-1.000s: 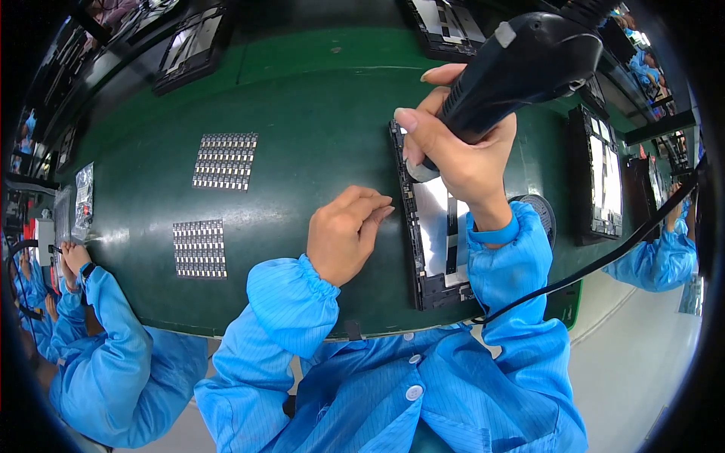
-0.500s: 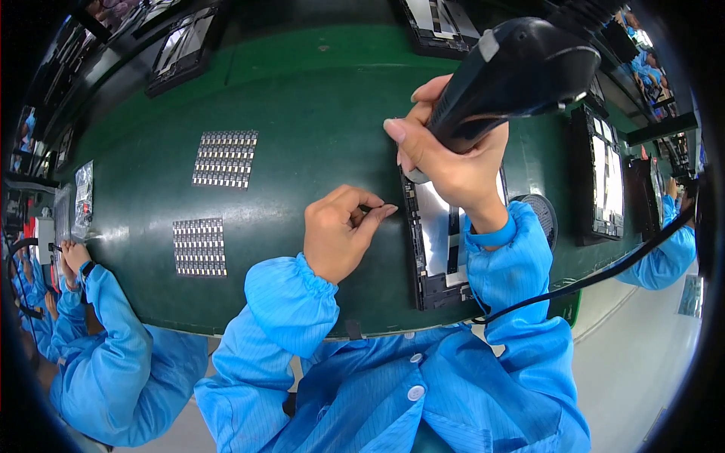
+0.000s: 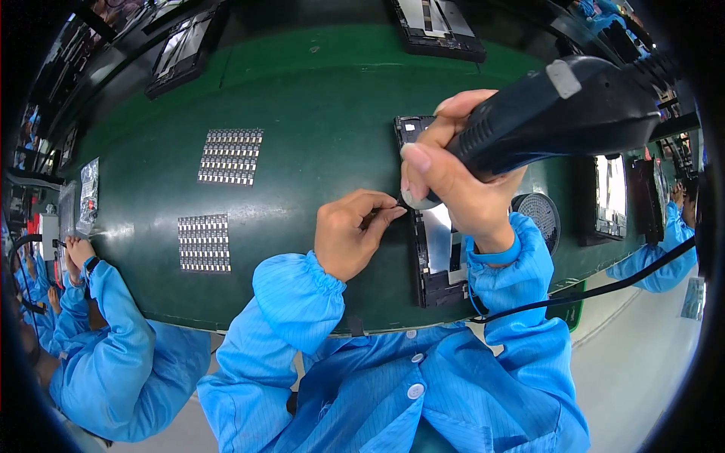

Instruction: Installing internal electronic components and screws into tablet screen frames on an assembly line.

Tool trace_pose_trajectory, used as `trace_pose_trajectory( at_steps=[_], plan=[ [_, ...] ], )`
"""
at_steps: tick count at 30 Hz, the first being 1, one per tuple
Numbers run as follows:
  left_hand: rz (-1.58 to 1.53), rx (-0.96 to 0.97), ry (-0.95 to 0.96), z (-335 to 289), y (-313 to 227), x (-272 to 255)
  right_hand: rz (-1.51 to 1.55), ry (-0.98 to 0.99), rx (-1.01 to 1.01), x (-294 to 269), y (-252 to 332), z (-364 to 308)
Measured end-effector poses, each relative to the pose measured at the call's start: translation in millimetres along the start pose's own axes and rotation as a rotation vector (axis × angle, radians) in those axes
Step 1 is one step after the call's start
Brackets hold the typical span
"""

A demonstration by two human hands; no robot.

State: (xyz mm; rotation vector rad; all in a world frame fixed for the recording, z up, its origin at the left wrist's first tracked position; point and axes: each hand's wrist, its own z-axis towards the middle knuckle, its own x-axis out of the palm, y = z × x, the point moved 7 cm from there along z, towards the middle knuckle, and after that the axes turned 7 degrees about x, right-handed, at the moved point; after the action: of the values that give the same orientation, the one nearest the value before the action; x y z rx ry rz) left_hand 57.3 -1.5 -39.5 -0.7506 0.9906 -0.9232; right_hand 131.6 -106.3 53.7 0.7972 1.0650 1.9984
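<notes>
My right hand (image 3: 468, 185) grips a bulky black handheld tool (image 3: 559, 117) with ribbed sides and a grey patch on top. A rounded grey part (image 3: 415, 198) shows below my fingers. Under this hand a black-framed device with silver inner panels (image 3: 434, 249) lies on the green table, partly covered by hand and sleeve. My left hand (image 3: 351, 230) is closed in a pinch at the device's left edge. Something small and dark sits at its fingertips, too tiny to name. Left of it lie two sheets of small black-and-white pieces, one farther (image 3: 230, 156) and one nearer (image 3: 205, 243).
A round black mesh-topped object (image 3: 538, 219) stands right of the device. Similar devices lie at the far edge (image 3: 438, 30), far left (image 3: 181, 49) and right (image 3: 608, 196). A black cable (image 3: 589, 292) crosses at the right. Co-workers in blue sleeves (image 3: 124, 325) sit nearby.
My right hand and the black tool have shifted right and nearer, uncovering the device's far left corner. My left hand has moved slightly right, its fingertips now reaching the device's edge.
</notes>
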Motion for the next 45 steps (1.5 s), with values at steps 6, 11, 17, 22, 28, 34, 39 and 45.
trace_pose_trajectory(
  at_steps=[6,11,17,22,28,34,39,45],
  plan=[
    [0.018,-0.006,0.002,1,-1,-1,-0.111,0.088,0.0,6,-2,-1],
    [0.029,0.001,-0.024,1,-2,-2,-0.112,0.079,-0.013,9,-3,-2],
    [0.03,-0.046,-0.042,1,1,-2,-0.122,0.066,-0.026,9,0,-3],
    [0.044,-0.045,-0.027,1,0,-4,-0.119,0.061,-0.022,9,2,-3],
    [0.013,-0.069,-0.017,1,2,-2,-0.1,0.047,-0.014,8,0,-3],
    [0.116,0.261,-0.072,-5,-31,-8,-0.095,0.02,0.013,4,1,-3],
    [0.341,0.582,0.46,-53,-79,65,-0.179,-0.021,-0.084,-7,16,8],
    [0.528,0.506,0.348,-66,-61,47,-0.092,-0.1,-0.212,-36,51,6]
  ],
)
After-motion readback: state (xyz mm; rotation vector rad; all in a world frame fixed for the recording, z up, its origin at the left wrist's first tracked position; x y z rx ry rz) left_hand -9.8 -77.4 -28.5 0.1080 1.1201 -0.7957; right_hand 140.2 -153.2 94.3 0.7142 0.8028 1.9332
